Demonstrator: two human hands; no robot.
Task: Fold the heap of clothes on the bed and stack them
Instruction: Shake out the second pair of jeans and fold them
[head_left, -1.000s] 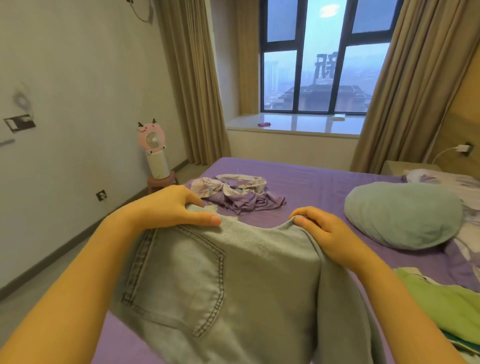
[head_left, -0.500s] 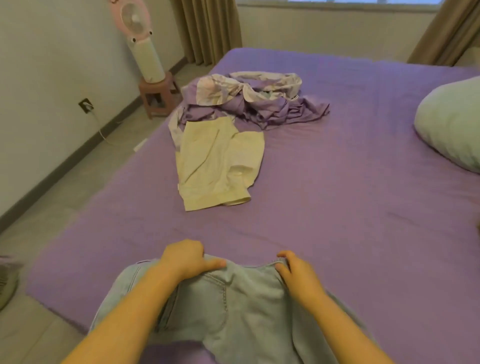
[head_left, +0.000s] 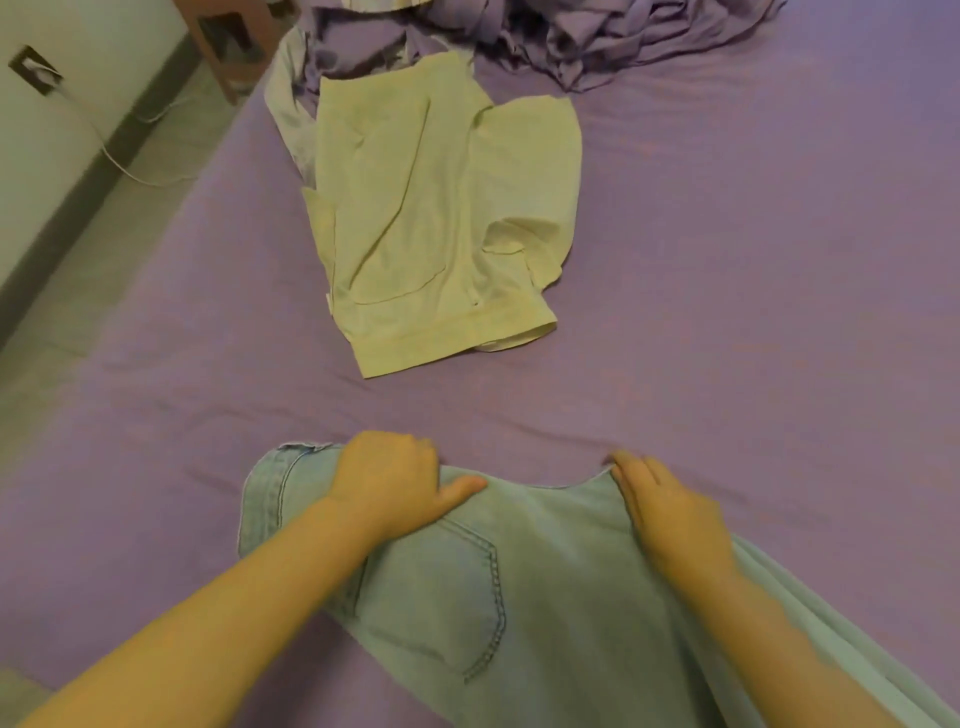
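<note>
Light blue jeans (head_left: 519, 582) lie on the purple bed (head_left: 753, 312), back pocket up, waistband toward the far side. My left hand (head_left: 395, 478) grips the waistband on its left part, fingers curled over the edge and thumb on top. At the waistband's right end my right hand (head_left: 665, 509) holds the denim, fingers tucked at its edge. Beyond them a pale yellow garment (head_left: 436, 218) lies roughly flat. A crumpled purple and white heap (head_left: 597, 41) sits at the top of the view.
The bed's left edge runs along a tiled floor (head_left: 104, 218). A wall socket (head_left: 34, 70) with a white cable is on the left wall. A small wooden stool (head_left: 228, 36) stands near the bed's far left corner.
The jeans have come down from in front of me onto the bed. My view has tilted down from the window to the mattress. Both hands still hold the waistband.
</note>
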